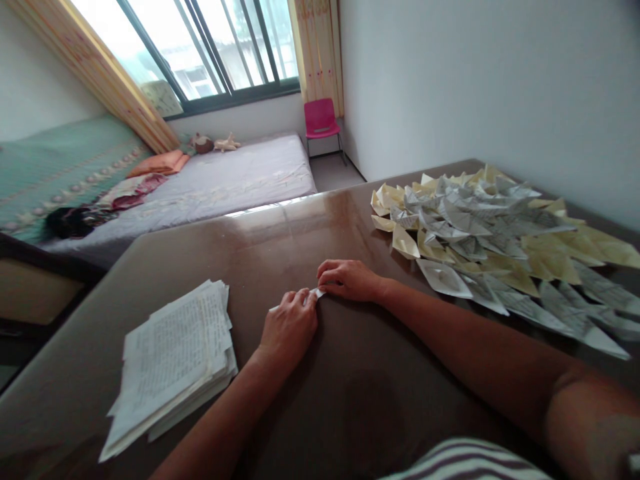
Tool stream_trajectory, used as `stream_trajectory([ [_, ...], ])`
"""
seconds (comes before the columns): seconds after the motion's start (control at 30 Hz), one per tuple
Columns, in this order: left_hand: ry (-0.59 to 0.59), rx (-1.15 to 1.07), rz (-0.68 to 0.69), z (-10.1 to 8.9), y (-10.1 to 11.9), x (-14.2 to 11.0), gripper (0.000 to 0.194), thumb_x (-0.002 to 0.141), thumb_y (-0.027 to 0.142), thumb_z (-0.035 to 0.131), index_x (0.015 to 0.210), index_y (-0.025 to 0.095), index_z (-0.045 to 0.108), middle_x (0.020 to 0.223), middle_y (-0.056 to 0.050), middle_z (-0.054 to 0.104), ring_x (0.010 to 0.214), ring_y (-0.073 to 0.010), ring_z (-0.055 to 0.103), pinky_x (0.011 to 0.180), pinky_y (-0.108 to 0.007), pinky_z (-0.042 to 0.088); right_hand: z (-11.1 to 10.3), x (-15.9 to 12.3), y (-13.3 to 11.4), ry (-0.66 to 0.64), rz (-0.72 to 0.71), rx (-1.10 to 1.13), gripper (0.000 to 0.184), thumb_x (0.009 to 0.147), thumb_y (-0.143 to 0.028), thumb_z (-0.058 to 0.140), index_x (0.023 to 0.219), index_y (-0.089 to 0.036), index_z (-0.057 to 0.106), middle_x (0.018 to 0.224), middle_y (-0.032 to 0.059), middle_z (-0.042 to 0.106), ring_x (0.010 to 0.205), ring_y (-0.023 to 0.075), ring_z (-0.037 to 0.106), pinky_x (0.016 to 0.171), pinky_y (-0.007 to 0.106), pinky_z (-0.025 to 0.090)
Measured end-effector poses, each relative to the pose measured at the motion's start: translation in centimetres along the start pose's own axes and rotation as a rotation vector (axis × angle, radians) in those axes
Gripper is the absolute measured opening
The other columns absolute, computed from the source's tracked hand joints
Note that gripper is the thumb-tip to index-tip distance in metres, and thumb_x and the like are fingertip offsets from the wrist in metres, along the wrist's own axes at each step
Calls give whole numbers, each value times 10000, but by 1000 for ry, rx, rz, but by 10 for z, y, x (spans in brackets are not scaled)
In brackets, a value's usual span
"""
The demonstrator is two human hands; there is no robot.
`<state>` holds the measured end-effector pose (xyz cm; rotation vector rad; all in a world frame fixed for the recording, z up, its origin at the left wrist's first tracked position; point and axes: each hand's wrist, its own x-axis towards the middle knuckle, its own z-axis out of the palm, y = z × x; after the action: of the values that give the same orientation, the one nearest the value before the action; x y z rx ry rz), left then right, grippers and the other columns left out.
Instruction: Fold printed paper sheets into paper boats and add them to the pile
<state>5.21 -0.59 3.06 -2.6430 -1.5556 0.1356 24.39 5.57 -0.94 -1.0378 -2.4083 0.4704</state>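
A small folded piece of white paper [320, 293] lies at the middle of the brown table [240, 260], mostly covered by my fingers. My left hand [291, 327] is closed over its left part, and a bit of paper sticks out beyond the fingers. At its right end, the curled fingers of my right hand [349, 280] pinch the paper. To the left rests a stack of handwritten paper sheets [175, 347] with uneven edges. On the right side spreads a pile of folded paper boats [465, 227], some white with writing, some yellowish.
Beyond the table stands a bed [240, 173] with an orange pillow [159, 163] and stuffed toys at its far end. A pink chair [321, 120] is by the curtain. A white wall [475, 87] runs along the right, close to the boats.
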Motion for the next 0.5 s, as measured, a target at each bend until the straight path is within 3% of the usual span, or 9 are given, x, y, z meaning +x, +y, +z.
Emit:
stream_trajectory([
  [0.1,7,35,8,1,2,-1,344,918,187,419,1241,223,530,1235,-76,589,1057,-233,547,705,-328,546,0,1,1,-19,-20,2,182,905,-339,546,972,-278,704,1134,-6,636,940,143,622,778,242,420],
  [0.27,-3,34,18,1,0,-1,287,939,281,433,1192,219,553,1186,-79,589,1072,-233,532,666,-314,553,-3,2,2,-65,-104,-61,202,913,-273,525,973,-294,716,1100,-2,659,976,152,597,784,245,423],
  [0.5,-9,96,14,2,1,-3,326,913,123,414,1206,181,544,1190,-104,596,1021,-245,564,671,-327,548,-3,2,-1,-50,-96,-55,172,904,-283,544,957,-260,705,1063,15,669,979,166,589,812,268,435],
])
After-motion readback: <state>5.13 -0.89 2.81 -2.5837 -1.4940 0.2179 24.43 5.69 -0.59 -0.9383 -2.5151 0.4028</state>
